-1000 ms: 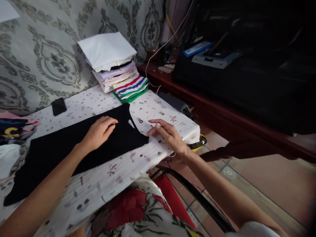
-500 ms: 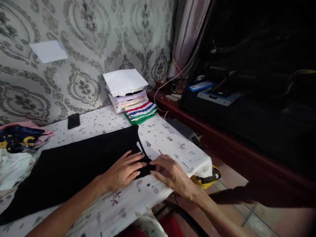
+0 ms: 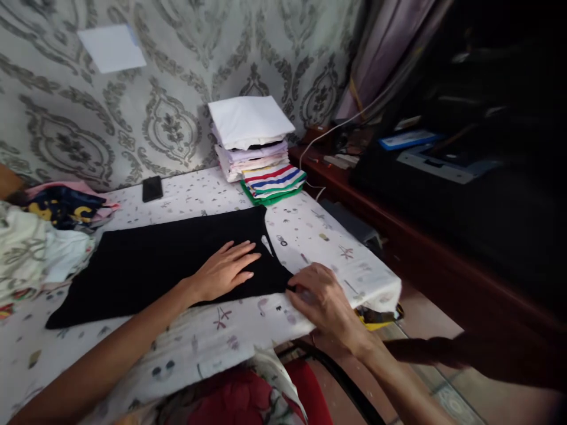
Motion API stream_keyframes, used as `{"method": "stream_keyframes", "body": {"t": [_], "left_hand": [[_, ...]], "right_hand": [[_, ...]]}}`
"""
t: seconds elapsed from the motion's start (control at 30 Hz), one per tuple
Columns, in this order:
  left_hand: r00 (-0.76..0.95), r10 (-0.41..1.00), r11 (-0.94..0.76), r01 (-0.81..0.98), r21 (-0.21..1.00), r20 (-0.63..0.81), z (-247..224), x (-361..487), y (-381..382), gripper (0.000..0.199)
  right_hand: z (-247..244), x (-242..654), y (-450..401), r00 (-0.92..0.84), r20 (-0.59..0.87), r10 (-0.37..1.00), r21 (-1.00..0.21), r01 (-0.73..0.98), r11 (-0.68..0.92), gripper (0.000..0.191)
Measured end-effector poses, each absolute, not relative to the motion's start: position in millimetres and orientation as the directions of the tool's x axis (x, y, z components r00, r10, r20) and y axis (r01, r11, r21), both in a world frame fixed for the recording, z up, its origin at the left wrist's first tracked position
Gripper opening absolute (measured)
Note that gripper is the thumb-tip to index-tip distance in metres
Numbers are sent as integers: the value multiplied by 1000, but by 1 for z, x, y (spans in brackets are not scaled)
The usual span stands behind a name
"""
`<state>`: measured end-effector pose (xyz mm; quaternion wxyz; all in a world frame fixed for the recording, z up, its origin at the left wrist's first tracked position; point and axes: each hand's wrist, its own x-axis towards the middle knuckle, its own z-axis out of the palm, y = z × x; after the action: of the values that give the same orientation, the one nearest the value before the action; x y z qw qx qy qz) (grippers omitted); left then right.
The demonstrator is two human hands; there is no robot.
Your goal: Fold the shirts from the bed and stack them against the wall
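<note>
A black garment [image 3: 168, 260] lies flat and folded lengthwise on the table, with a small white mark near its right edge. My left hand [image 3: 228, 268] rests palm down on the garment's right part, its fingers spread. At the garment's front right corner, my right hand [image 3: 321, 295] pinches the black cloth between thumb and fingers.
A stack of folded clothes [image 3: 250, 127] stands at the back, beside a folded striped garment [image 3: 274, 182]. A phone [image 3: 152, 189] lies near the wall. Loose clothes [image 3: 39, 242] are heaped at the left. A dark red cabinet edge [image 3: 376, 212] runs along the right.
The view has shifted, so things appear further right and higher. My left hand has moved left from the garment's corner, away from my right hand, and the cloth there looks flatter.
</note>
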<state>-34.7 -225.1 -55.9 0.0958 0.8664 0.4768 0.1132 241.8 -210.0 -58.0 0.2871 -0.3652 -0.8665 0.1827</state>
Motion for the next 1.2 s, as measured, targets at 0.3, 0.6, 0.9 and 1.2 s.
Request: {"method": "stream_keyframes", "body": {"t": [0.3, 0.6, 0.9, 1.2], "left_hand": [[275, 947, -312, 915, 257, 169, -44, -57, -256, 51], [-41, 998, 34, 986, 163, 43, -38, -154, -312, 37], [-196, 941, 294, 876, 381, -275, -7, -291, -362, 41], [-524, 813, 464, 319, 826, -254, -19, -284, -400, 53]], "right_hand": [[-31, 156, -177, -759, 366, 539, -414, 385, 825, 35], [-74, 62, -136, -824, 216, 523, -184, 492, 851, 52], [-97, 62, -134, -795, 345, 499, -94, 500, 861, 53], [-103, 62, -130, -785, 422, 453, -68, 471, 879, 52]]}}
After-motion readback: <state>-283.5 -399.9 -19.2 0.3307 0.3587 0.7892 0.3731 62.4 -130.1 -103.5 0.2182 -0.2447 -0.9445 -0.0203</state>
